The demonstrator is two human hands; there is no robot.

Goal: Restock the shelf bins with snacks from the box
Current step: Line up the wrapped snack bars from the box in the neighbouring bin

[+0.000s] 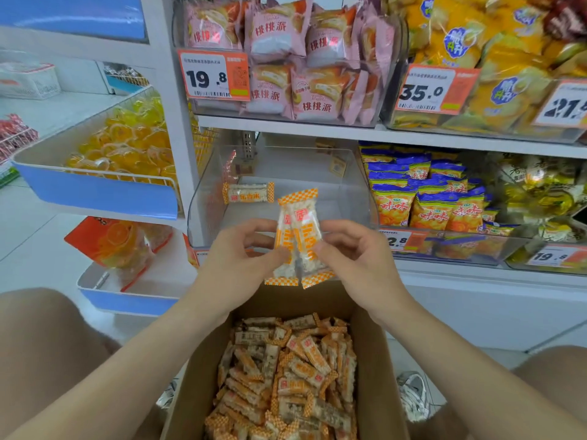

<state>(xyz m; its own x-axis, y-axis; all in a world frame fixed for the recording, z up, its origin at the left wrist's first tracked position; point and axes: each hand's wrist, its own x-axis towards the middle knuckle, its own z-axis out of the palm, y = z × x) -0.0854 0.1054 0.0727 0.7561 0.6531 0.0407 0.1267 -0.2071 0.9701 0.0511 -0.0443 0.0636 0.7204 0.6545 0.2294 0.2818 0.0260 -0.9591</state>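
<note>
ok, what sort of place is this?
Probably a snack shop or convenience store aisle: clear shelf bins of wrapped snacks, orange price tags on their fronts, and an open cardboard box of stock below the left hand and right hand, which hold two packets.

White shop shelving, two boards in view. On the upper shelf (317, 130), a pastry bin (219, 107) of pink packets (279, 36) stands at the left, with yellow packets (495, 74) just beside it. On the lower shelf (460, 276), a nearly empty clear bin (301, 163) holds one orange-checked snack bar (248, 192) near its left wall; blue-and-orange bags (428, 204) sit alongside. On the pale floor (31, 236) in front stands an open cardboard box (378, 376) full of matching bars (286, 376).
</note>
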